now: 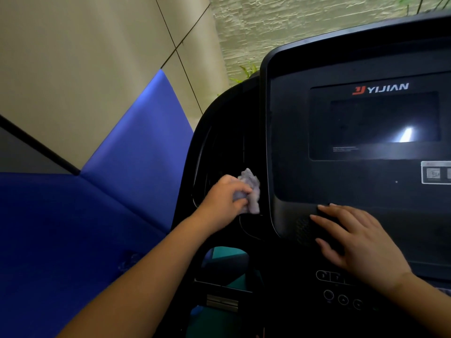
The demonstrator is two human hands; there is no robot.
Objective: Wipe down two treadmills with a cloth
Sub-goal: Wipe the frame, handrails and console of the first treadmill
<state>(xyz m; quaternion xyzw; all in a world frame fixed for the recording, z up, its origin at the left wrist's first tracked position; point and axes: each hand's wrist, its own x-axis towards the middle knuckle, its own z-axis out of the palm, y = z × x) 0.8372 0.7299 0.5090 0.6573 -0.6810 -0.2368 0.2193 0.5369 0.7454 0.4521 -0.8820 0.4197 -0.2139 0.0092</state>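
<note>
On treadmill console (292,172), right side cut off | left hand (223,198) fingers grip half-hidden cloth (252,186) | right hand (358,242) fingers lie flat

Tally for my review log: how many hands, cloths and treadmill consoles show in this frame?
Hands: 2 (left hand, right hand)
Cloth: 1
Treadmill console: 1
Total: 4

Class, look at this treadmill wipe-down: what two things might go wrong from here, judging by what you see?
1. The right hand lies flat on the console, close above the buttons; a slip might press one.
2. The left hand grips the cloth bunched small, so it may miss parts of the dark recess.
</note>
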